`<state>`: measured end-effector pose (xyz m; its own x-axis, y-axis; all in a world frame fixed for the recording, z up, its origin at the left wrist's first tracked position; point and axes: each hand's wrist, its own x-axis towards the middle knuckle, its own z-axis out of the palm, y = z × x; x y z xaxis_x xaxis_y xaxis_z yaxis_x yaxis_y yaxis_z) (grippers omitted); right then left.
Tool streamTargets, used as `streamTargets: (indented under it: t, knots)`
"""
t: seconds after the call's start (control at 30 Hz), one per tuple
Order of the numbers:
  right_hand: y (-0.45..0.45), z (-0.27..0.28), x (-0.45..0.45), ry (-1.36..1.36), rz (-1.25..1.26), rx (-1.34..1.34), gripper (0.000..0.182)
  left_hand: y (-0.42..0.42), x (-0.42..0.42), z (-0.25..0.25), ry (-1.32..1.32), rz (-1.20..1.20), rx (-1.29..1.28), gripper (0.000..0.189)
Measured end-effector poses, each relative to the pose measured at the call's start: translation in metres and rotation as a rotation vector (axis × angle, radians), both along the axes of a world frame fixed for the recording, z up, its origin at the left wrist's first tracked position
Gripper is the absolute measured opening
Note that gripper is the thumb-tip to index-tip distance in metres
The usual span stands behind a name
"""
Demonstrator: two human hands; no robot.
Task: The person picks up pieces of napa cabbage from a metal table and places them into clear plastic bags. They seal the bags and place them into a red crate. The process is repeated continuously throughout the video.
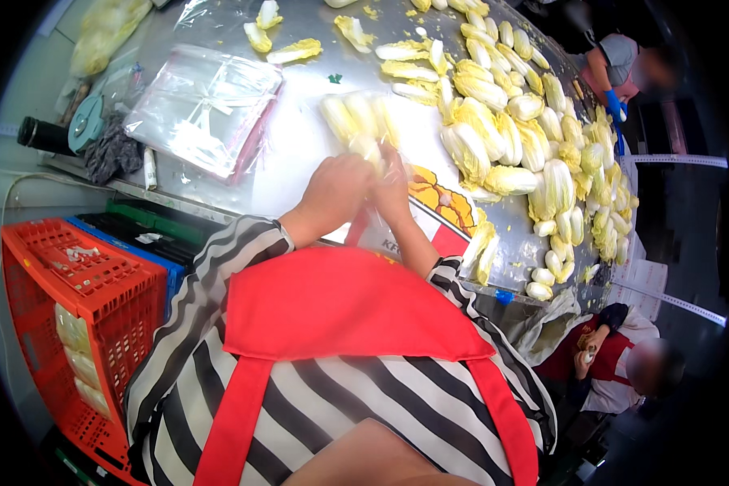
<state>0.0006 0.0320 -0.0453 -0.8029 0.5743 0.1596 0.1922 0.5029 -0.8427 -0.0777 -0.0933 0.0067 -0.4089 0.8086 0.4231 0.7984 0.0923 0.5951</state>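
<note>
My left hand (340,185) and my right hand (392,189) meet close together in front of the red apron (352,304). Both are closed on the mouth end of a clear plastic bag of small napa cabbages (357,115). Several pale yellow heads show through the film, pointing away from me. Beneath the bag lies a white printed sheet (442,203) with a picture of fried food and maker's lettering. To the left is a stack of clear plastic bags (203,103) tied with white ribbon. The fingertips are partly hidden behind the hands and film.
Many loose napa cabbages (504,130) cover the right side of the metal table (316,79). A teal-lidded container (86,123) and black bottle (44,135) stand left. Beside me is a red plastic crate (127,297). Two people (613,67) (607,358) work at right.
</note>
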Motion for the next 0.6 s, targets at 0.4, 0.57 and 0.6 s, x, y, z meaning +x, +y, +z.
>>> streamTargets:
  t: [0.4, 0.57, 0.6]
  knots:
    - [0.016, -0.014, -0.026, -0.020, -0.103, -0.229, 0.054, 0.046, -0.133, -0.045, -0.027, 0.231, -0.067, 0.031]
    - [0.019, -0.029, -0.026, 0.106, -0.245, -0.452, 0.053, 0.072, -0.147, -0.060, -0.170, 0.140, -0.525, 0.041]
    - [0.017, -0.019, -0.023, 0.007, -0.202, -0.015, 0.053, 0.073, -0.146, -0.064, -0.152, 0.178, -0.493, 0.039]
